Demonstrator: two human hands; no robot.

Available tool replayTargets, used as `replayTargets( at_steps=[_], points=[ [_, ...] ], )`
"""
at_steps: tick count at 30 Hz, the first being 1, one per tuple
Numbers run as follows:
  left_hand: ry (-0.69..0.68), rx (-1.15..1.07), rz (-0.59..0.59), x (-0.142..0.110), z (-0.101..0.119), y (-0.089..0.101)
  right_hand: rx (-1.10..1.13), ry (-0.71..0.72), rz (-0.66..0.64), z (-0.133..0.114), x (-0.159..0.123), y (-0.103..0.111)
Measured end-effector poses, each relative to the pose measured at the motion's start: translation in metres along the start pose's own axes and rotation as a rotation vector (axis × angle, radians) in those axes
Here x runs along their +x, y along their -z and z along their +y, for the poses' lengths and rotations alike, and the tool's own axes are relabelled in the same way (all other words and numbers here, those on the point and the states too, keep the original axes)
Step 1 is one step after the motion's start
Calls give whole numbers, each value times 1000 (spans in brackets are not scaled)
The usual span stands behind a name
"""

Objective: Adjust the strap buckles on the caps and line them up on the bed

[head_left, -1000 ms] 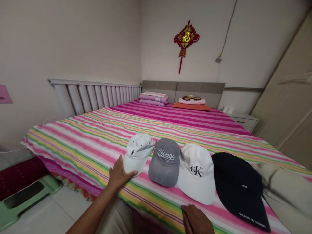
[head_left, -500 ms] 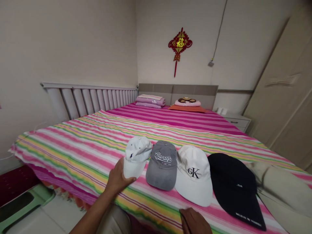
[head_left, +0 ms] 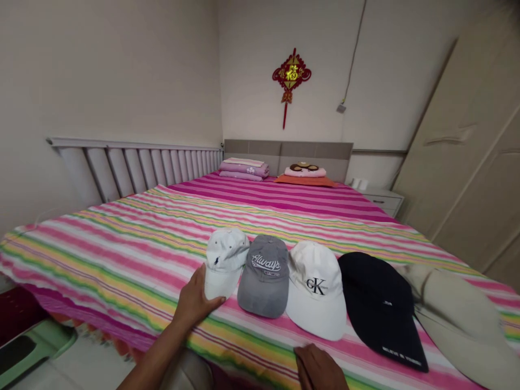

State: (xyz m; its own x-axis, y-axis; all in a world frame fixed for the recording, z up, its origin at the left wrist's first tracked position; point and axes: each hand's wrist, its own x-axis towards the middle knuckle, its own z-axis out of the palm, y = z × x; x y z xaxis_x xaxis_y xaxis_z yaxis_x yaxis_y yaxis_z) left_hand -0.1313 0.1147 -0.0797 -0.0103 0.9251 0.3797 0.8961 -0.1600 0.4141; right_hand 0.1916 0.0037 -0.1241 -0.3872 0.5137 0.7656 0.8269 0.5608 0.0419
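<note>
Here, grips white cap (head_left: 226,253) with left hand (head_left: 195,299), left of gray cap (head_left: 264,284); to its near right, rests right hand (head_left: 322,368), cannot tell whether clenched.

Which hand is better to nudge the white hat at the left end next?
Left, I'd say: the left hand is at the brim of that white hat; the right hand is farther off, nearer the black-lettered white cap.

Our view swung to the right, more of the beige hat (head_left: 463,314) and the wardrobe (head_left: 459,157) before us, the green stool (head_left: 52,342) further cut off at our left.
</note>
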Motion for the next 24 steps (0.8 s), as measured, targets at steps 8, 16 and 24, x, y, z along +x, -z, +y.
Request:
replayTargets(
  at_steps=[8,16,24],
  points=[
    [-62,15,-9,2,-6,-7,-44,-21,35,-5,7,3],
    [-43,-24,57,5,1,-5,59,-83,30,-5,4,1],
    [555,-968,-279,-64,91,-17,1044,-1251,-36,-12,16,9]
  ],
)
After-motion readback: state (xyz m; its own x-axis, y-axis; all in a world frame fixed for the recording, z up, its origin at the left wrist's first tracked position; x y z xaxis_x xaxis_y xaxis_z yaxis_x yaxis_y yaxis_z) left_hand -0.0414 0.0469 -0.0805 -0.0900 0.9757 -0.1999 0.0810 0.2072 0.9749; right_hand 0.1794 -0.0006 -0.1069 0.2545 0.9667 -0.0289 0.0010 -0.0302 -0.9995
